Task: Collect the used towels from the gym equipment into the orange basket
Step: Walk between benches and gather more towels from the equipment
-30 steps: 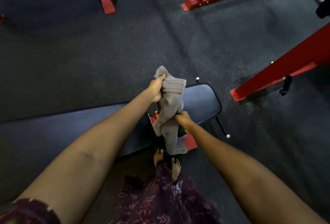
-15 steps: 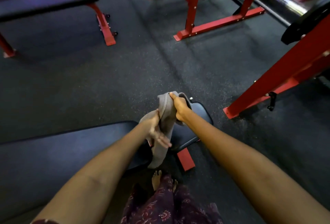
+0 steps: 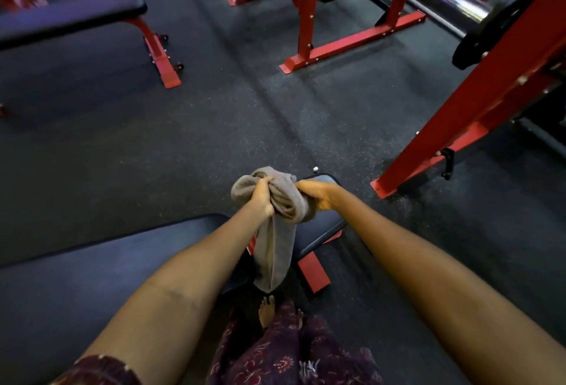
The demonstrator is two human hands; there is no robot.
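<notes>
With my left hand (image 3: 264,196) and right hand (image 3: 315,196) both gripping the bunched grey towel (image 3: 277,231) above the near bench (image 3: 92,265), its loose tail could snag there, and no orange basket shows ahead.

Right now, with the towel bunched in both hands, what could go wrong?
The towel's loose tail hangs below the left hand and right hand, close to the bare feet; it might drag or trip. The basket is out of view, so carrying past the red rack risks a bump.
</notes>
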